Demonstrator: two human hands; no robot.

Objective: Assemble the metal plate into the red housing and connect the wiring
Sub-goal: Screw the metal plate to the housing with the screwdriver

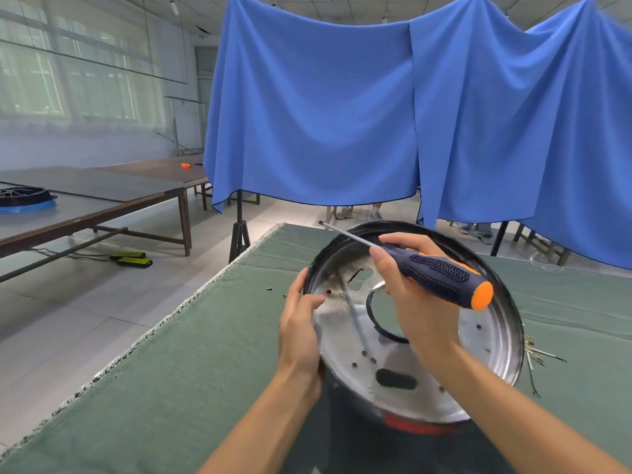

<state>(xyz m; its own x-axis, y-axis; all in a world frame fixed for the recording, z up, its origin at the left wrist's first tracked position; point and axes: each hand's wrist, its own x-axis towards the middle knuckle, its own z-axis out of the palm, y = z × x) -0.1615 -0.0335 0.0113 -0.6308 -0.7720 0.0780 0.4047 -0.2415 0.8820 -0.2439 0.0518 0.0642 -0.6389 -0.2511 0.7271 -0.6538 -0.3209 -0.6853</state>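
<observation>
Screwdriver (441,275) time by the look of it, so I'd guess we're at the fastening step, with the wiring not hooked up yet. The metal plate (393,364), a shiny dish with a dark rim, sits tilted over the red housing (410,426), which only peeks out as a red sliver under the plate's near edge. Both are on the green-covered desk (205,354).

Right hand (407,295) has its fingers (400,239) wrapped around the front of the handle where the shaft starts. The tip points away past the far rim, nowhere near a hole. Left hand (301,323) grips the plate's left rim, thumb inside the dish and the rest curled behind, steadying it.

Next move, I reckon: swing the tip around and down onto one of the small holes in the plate floor, with a screw lined up. A couple of tiny screws (270,289) lie on the cloth just left of the rim. Loose wire ends (540,354) stick out at the right edge, still waiting for connection.
</observation>
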